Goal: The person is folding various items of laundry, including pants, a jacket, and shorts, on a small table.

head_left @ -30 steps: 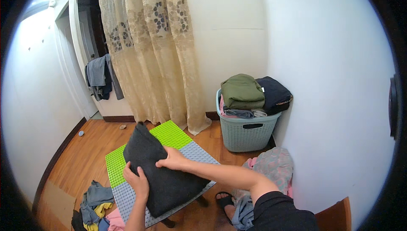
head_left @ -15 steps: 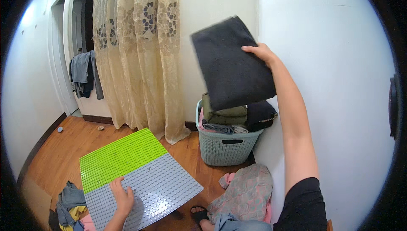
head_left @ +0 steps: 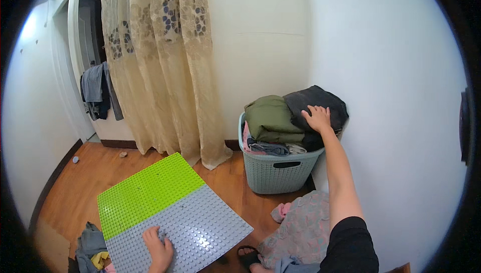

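My right hand (head_left: 318, 117) lies flat with spread fingers on a folded black garment (head_left: 310, 98), which sits on top of the pile in a light blue-green laundry basket (head_left: 263, 175). Beside it in the pile is a folded olive-green garment (head_left: 270, 118), with grey and pink cloth under it. At the lower left, my left hand (head_left: 159, 249) rests on the grey half of a studded building-block board (head_left: 210, 218). Its fingers are loosely bent and hold nothing. The board's far half is lime green.
A beige curtain (head_left: 160, 87) hangs behind the board. Clothes (head_left: 91, 240) lie at the board's left edge, and a patterned grey-pink cloth (head_left: 300, 228) is on the floor before the basket. A white wall (head_left: 396, 122) stands close on the right. Grey clothing (head_left: 95, 85) hangs by the doorway.
My right hand has lowered the black garment from the air onto the pile in the basket, and its thumb no longer grips it. My left hand stays on the board.
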Tool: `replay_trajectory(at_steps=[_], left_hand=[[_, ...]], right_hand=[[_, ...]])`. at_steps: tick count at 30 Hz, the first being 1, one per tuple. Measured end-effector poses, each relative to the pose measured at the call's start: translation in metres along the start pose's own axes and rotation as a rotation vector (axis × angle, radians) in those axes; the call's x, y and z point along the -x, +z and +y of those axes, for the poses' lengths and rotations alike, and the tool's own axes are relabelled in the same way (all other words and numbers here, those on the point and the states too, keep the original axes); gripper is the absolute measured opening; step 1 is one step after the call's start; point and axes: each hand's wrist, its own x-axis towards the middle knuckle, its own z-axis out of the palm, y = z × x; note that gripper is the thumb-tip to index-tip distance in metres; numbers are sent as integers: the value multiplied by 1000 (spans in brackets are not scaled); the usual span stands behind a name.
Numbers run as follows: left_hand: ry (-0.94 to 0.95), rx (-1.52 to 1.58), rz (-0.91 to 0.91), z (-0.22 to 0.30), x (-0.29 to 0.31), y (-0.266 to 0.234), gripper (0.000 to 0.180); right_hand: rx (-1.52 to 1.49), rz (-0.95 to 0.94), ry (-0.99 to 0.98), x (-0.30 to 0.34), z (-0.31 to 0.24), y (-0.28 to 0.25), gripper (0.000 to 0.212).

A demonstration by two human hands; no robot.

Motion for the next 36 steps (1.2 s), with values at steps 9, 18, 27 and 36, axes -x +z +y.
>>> replay_trajectory(at_steps=[9, 18, 27, 36], left_hand=[[2, -15, -9, -5, 2, -3, 34], [79, -94, -69, 1, -6, 7, 28], [117, -170, -612, -22, -1, -43, 30], [-589, -144, -196, -133, 26, -178, 29]], right_hand=[[36, -111, -302, 58, 8, -8, 80], [283, -60, -286, 105, 13, -14, 84], [-100, -135, -644, 197, -65, 20, 28], [-570, -331, -1490, 337, -299, 12, 28]])
